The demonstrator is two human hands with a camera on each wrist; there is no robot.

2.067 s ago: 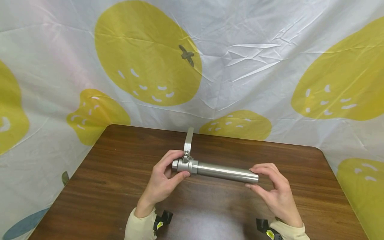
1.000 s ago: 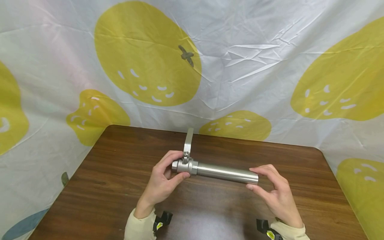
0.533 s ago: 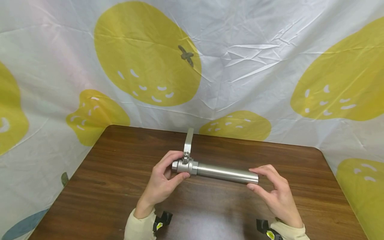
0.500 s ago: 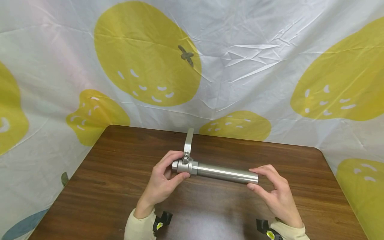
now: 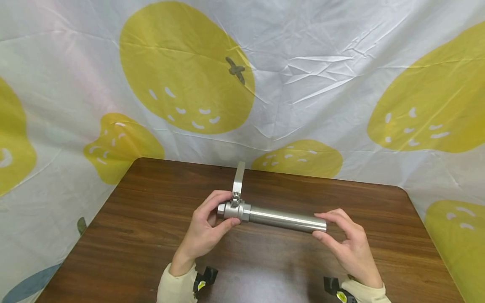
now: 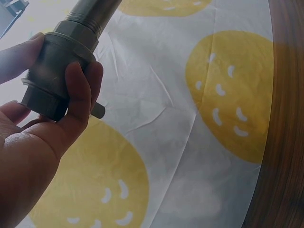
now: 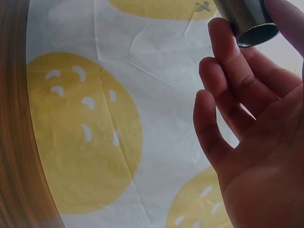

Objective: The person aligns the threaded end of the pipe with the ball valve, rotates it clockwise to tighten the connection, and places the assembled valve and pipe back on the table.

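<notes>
A ball valve (image 5: 234, 209) with a long flat lever (image 5: 238, 179) is joined to a shiny steel pipe (image 5: 284, 218), lying nearly level above the table in the head view. My left hand (image 5: 204, 229) grips the valve body between thumb and fingers. Some pipe thread shows between valve and pipe in the left wrist view. At the pipe's free end, my right hand (image 5: 352, 242) pinches the tube with thumb and fingertips. That end is hollow, as the pipe (image 7: 249, 21) shows in the right wrist view, where the other fingers of my right hand (image 7: 261, 123) are bent beside it.
A brown wood-grain table (image 5: 151, 202) lies beneath both hands. White cloth (image 5: 314, 92) printed with yellow fruit hangs behind it and along both sides. Black straps with small cameras (image 5: 206, 277) sit on both wrists, over pale sleeves (image 5: 176, 286).
Thumb and fingers of my right hand have shifted slightly around the pipe's end. My left hand and the valve stay almost where they were.
</notes>
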